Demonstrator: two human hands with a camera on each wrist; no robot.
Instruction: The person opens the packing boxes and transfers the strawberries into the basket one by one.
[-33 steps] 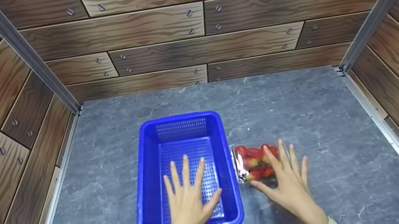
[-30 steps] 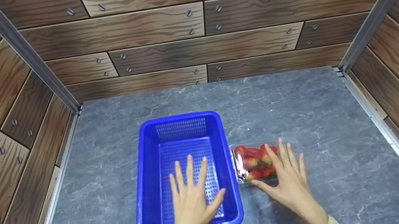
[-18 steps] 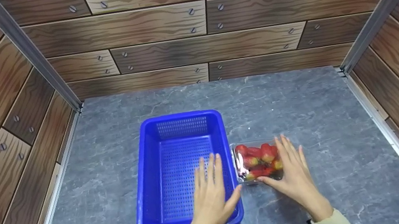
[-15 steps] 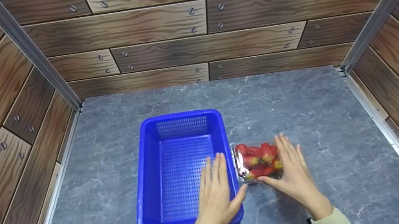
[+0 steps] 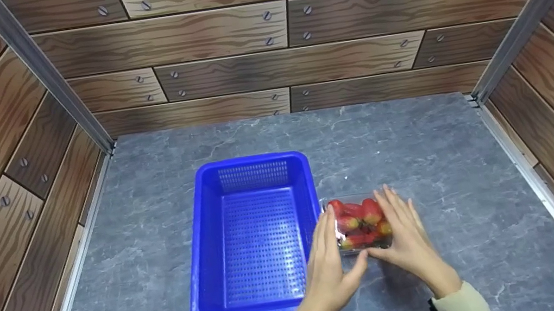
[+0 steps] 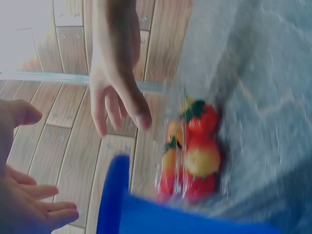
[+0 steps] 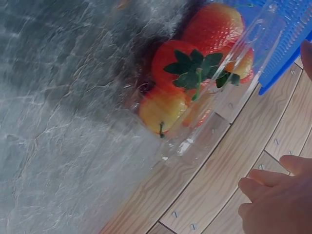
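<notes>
A clear plastic box of strawberries (image 5: pixel 360 224), red with yellowish ends and green leaves, lies on the grey tabletop. My left hand (image 5: pixel 329 275) hovers at the box's left side, fingers fairly straight, partly over the basket's right rim. On the other side my right hand (image 5: pixel 406 239) is held with its fingers extended by the box's right edge. Both thumbs nearly meet in front of the box. In the left wrist view the right hand (image 6: pixel 114 73) appears above the box (image 6: pixel 190 156), apart from it. The right wrist view shows the box's lid (image 7: pixel 234 73) closely.
A blue perforated plastic basket (image 5: pixel 193 277) stands directly left of the strawberry box, with its mesh floor visible. Wood-patterned walls (image 5: pixel 221 76) enclose the grey marbled tabletop (image 5: pixel 418 145) at the back and both sides, with metal strips along the side edges.
My left hand has moved right from over the basket to the box's left side. The right hand has shifted from over the box toward its right edge. Box and basket stay put.
</notes>
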